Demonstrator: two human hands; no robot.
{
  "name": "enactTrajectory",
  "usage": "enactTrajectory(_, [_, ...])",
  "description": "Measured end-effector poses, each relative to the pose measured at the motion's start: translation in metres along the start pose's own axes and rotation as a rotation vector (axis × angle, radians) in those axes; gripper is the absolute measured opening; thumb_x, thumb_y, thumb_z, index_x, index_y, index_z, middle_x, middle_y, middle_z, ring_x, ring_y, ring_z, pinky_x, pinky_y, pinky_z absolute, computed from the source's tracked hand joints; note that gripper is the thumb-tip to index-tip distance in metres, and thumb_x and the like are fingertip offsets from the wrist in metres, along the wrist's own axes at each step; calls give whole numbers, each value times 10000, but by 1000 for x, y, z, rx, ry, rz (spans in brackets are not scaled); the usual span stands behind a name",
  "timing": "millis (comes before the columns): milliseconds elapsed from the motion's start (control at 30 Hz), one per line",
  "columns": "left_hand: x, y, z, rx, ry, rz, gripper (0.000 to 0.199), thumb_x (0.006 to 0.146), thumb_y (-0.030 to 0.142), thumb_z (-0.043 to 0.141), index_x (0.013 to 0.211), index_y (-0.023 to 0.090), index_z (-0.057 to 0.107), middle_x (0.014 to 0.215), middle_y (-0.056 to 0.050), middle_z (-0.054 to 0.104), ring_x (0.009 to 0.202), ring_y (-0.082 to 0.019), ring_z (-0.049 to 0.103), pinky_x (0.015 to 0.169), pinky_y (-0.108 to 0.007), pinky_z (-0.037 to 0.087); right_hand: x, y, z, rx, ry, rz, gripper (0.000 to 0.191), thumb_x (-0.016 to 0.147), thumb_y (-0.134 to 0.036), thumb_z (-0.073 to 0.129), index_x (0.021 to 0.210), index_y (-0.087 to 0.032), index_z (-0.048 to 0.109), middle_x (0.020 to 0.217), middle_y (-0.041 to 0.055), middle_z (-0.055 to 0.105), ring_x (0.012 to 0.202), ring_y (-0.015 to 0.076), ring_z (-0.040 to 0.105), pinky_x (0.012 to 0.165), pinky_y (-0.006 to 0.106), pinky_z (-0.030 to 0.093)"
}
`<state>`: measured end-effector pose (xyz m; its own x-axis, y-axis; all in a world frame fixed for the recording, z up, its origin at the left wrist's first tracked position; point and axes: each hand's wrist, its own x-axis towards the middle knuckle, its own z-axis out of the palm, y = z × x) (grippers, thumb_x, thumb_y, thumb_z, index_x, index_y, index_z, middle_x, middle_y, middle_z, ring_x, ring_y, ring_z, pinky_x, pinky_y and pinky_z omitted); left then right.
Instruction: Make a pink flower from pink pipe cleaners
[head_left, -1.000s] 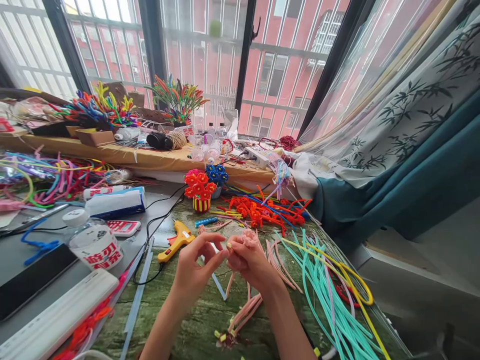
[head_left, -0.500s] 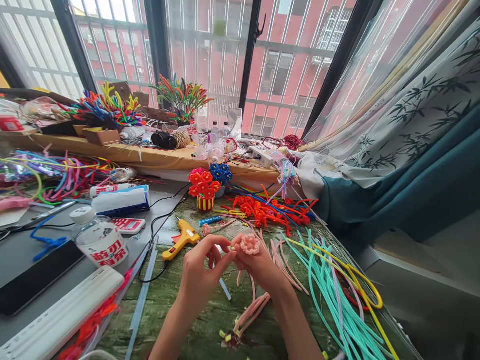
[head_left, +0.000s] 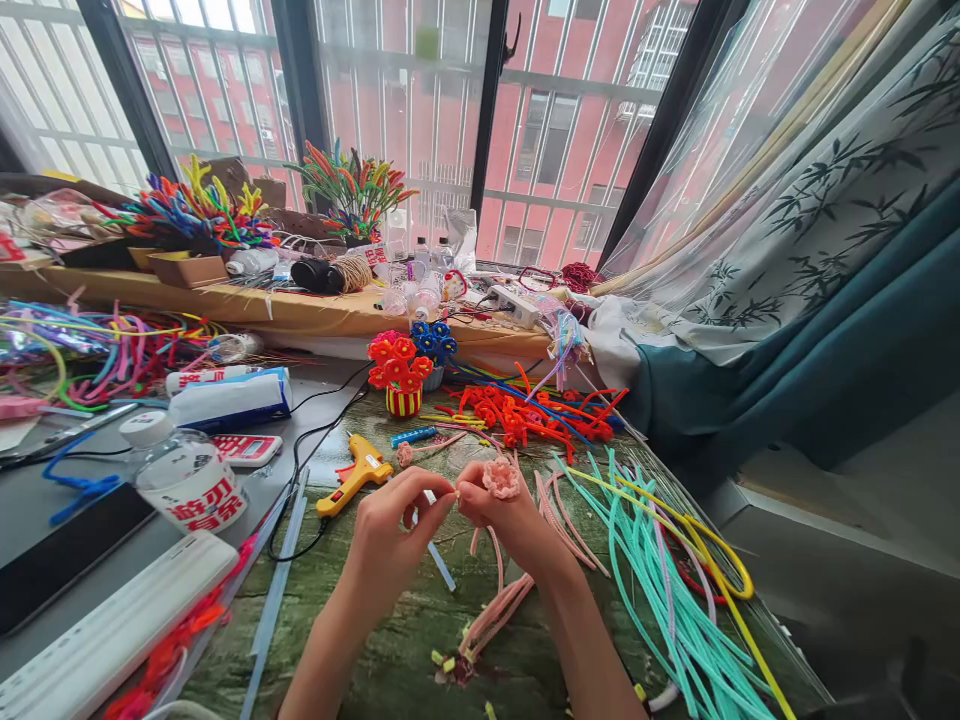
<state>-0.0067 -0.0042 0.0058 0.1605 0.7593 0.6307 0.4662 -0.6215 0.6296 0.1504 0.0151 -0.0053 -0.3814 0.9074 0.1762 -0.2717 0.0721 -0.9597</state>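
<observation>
Over the green table my left hand pinches a tiny pale yellow piece between thumb and fingertips. Its tip nearly meets my right hand, whose fingers are curled closed. A pink fuzzy pipe-cleaner flower rests against the back of the right fingers, its stem hidden by that hand. Pink pipe cleaners lie below and behind the right hand. A smaller pink flower lies just beyond the left hand, near the yellow glue gun.
Red pipe-cleaner pieces and a striped pot of red flowers stand behind the hands. Turquoise pipe cleaners spread at right. A plastic bottle, black phone and white power strip lie at left.
The view has shifted slightly, moving the scene left. My hands stay close together, and the pink flower has turned to face the camera a little more.
</observation>
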Motion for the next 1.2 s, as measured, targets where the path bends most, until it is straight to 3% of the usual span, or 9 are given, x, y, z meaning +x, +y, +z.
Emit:
enactTrajectory(200, [-2, -4, 2, -50, 6, -15, 83, 861, 209, 588, 782, 189, 607, 690, 14, 618, 551, -99, 528, 535, -207, 429, 1, 1, -1, 83, -23, 10, 305, 846, -461, 596, 736, -180, 554, 568, -61, 388, 523, 90, 268, 494, 257, 166])
enactTrajectory(567, [-2, -2, 1, -158, 69, 6, 47, 844, 172, 608, 803, 190, 623, 754, 3, 627, 603, -106, 538, 556, -209, 450, 0, 0, -2, 20, -78, 26, 325, 768, -471, 696, 723, -161, 609, 563, -62, 366, 528, 91, 280, 494, 257, 188])
enactTrajectory(833, [-2, -2, 1, -56, 88, 73, 75, 842, 159, 620, 798, 194, 670, 758, -7, 652, 551, -89, 521, 501, -205, 415, 2, 4, -4, 11, -19, 15, 325, 740, -475, 725, 722, -167, 622, 565, -60, 370, 535, 92, 281, 494, 256, 193])
enactTrajectory(1200, [-2, 2, 1, 64, 95, 200, 142, 832, 104, 625, 901, 200, 704, 772, -13, 667, 592, -99, 578, 563, -211, 453, 1, 4, -7, 25, 11, 1, 248, 777, -398, 712, 760, -162, 636, 589, -53, 390, 550, 90, 292, 503, 253, 204])
